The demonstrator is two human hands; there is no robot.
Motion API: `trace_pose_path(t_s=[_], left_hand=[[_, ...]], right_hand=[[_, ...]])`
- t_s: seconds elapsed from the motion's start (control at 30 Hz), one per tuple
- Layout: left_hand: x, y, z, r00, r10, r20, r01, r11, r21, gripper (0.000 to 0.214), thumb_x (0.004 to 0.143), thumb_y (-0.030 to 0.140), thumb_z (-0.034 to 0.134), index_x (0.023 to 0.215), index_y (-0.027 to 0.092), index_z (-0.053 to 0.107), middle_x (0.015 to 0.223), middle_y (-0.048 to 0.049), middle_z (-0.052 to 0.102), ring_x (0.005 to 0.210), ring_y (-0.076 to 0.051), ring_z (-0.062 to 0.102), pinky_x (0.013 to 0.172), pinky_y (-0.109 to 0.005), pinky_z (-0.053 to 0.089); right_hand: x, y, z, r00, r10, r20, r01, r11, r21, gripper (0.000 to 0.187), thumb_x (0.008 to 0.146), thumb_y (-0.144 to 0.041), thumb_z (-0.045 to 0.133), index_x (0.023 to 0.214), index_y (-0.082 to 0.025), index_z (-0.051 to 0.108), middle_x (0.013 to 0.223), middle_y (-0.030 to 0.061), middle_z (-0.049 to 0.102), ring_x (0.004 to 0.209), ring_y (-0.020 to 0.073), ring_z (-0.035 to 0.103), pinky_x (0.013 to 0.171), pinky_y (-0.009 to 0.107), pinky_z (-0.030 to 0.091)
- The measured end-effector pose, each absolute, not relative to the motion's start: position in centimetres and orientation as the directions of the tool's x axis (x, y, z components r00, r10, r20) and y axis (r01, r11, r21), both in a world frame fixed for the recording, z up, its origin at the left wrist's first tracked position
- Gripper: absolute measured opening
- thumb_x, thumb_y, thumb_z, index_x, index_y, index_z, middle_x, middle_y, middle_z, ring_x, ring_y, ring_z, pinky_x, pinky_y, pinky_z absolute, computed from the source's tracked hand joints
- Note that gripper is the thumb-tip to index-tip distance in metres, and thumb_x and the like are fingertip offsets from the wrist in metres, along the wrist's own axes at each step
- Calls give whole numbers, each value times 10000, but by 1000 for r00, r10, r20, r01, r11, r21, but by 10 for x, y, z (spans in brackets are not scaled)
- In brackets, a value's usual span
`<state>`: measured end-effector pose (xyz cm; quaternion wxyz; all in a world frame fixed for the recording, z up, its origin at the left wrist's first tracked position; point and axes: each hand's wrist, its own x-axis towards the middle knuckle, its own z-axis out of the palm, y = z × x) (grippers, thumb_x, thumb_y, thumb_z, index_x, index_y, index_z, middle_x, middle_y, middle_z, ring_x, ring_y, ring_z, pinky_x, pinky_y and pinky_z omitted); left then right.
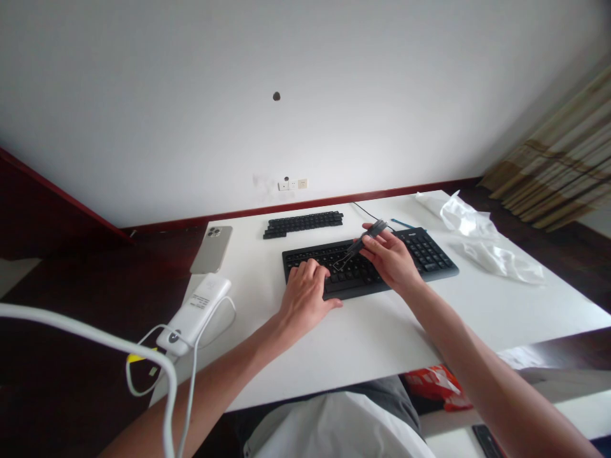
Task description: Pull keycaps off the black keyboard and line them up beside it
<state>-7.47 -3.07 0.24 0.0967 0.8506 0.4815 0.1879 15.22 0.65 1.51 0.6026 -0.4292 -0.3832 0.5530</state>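
Observation:
A black keyboard (429, 254) lies on the white table (363, 337). My left hand (305, 294) rests flat on the keyboard's left end, fingers together over the keys. My right hand (392, 256) is closed on a dark keycap puller (363, 242) with a wire loop at its tip, which points down at the keys in the middle of the keyboard. A row of removed black keycaps (303, 224) lies on the table behind the keyboard.
A phone (212, 249) lies face down at the table's left corner. A white power bank (195, 314) with a white cable sits at the left edge. Crumpled clear plastic bags (477, 235) lie at the right. A blue pen (403, 224) lies behind the keyboard.

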Motion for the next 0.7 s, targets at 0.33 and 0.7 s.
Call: trace_pose_path(t_s=[0.33,0.7], left_hand=[[-73,-33,5,472,852,228,798,-523,299,598,719,511,921,1124,209,601,1107,-57,617,1041,-278,610,915,-435,467],[-76,-30,11,466,863,195,834,-502,227,599,702,597,899,1046,207,603,1047,-65,635,1011,-293,599,874,-441,455]], right_hand=[[144,6,3,129,990,56,-189,80,-979,456,746,-444,919,1116,-256,731,995,16,745,923,201,738,890,350,628],[144,6,1,138,988,72,-142,92,-986,477,755,-456,909,1140,-242,724,1008,26,748,912,206,743,880,352,641]])
